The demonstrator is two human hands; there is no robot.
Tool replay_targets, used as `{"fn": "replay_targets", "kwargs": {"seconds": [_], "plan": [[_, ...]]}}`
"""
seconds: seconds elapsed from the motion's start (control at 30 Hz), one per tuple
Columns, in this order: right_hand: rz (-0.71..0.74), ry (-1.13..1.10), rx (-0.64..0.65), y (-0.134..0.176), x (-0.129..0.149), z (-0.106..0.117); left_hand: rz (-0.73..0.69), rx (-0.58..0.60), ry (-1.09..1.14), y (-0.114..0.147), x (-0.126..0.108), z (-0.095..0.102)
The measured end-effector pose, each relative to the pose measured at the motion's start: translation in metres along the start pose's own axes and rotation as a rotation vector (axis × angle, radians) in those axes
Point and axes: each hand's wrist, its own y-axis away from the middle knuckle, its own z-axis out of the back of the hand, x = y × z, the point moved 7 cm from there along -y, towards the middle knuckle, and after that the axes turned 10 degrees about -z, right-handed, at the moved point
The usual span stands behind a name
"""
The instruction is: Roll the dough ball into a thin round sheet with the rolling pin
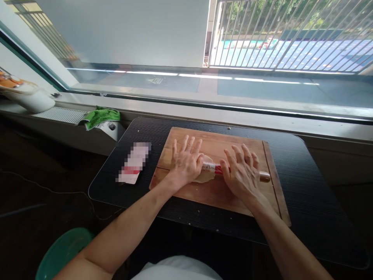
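Both left hand (186, 165) and right hand (242, 173) flat across rolling pin (217, 168), fingers extended, unclasped | we judge it stiff, best pressed near ends | dough (206, 177) likely soft, tearable

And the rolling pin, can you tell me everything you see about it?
The rolling pin lies sideways across the flat dough on the wooden board. Its right end is brown, rounded and shiny, like wood; the middle has red and whitish markings. The left hand and right hand lie over it, hiding the rest.
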Motion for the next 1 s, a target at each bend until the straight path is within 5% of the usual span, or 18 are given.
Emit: {"fn": "replay_targets", "kwargs": {"seconds": [0.17,0.37,0.6,0.8,1.0], "plan": [[-0.086,-0.014,0.102,-0.020,-0.004,-0.008,0.072,0.050,0.026,-0.020,0.010,-0.003],[0.013,-0.012,-0.006,0.008,0.004,0.002,0.013,0.013,-0.012,0.005,0.000,-0.002],[-0.121,-0.049,0.152,-0.032,-0.004,-0.016,0.107,0.093,0.049,-0.032,0.015,-0.004],[0.031,-0.029,0.013,0.008,0.008,0.003,0.020,0.007,0.008,0.005,-0.002,0.000],[-0.090,-0.027,0.205,-0.033,0.003,-0.012,0.104,0.173,0.088,-0.034,0.014,-0.009]]}}
